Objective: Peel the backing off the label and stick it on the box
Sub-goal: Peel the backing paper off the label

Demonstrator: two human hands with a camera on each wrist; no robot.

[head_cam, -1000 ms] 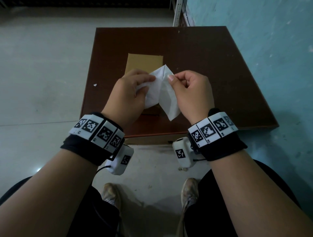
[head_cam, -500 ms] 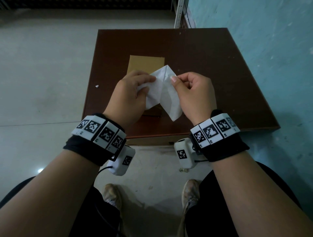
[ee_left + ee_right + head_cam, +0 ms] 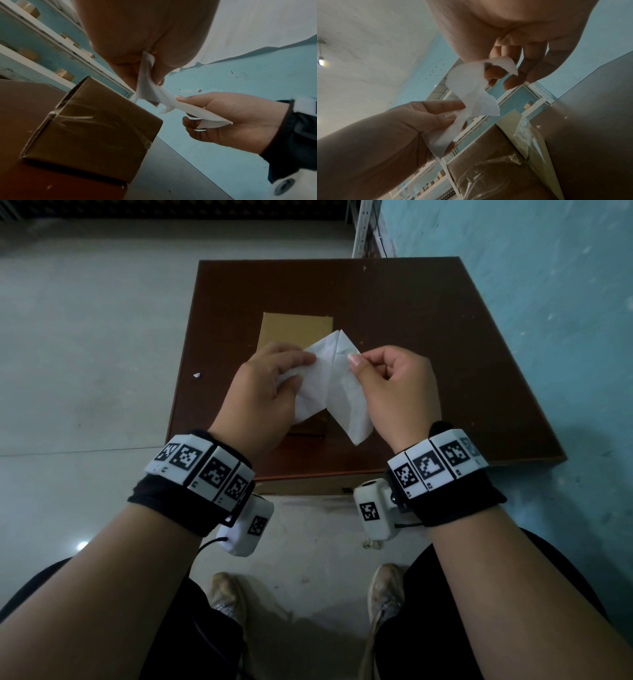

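A brown cardboard box [image 3: 294, 330] sealed with clear tape stands on the dark wooden table [image 3: 428, 354]. Above it I hold a white label sheet [image 3: 337, 350] split into two layers that still join at the far edge. My left hand [image 3: 296, 366] pinches the left layer [image 3: 313, 392]. My right hand [image 3: 359, 364] pinches the right layer [image 3: 349, 402] between thumb and forefinger. Which layer is the backing I cannot tell. The left wrist view has the box [image 3: 96, 128] below the sheet [image 3: 149, 86]. The right wrist view shows both hands pulling the sheet [image 3: 471, 92] apart above the box [image 3: 496, 162].
A turquoise wall [image 3: 548, 302] runs along the table's right side, with a white shelving post [image 3: 363, 231] at the far corner. Grey floor lies to the left, with a small white scrap [image 3: 196, 375] on it. My knees and shoes are below the table's near edge.
The two layers have spread a little wider as my right hand drew slightly to the right. The box has stayed in place.
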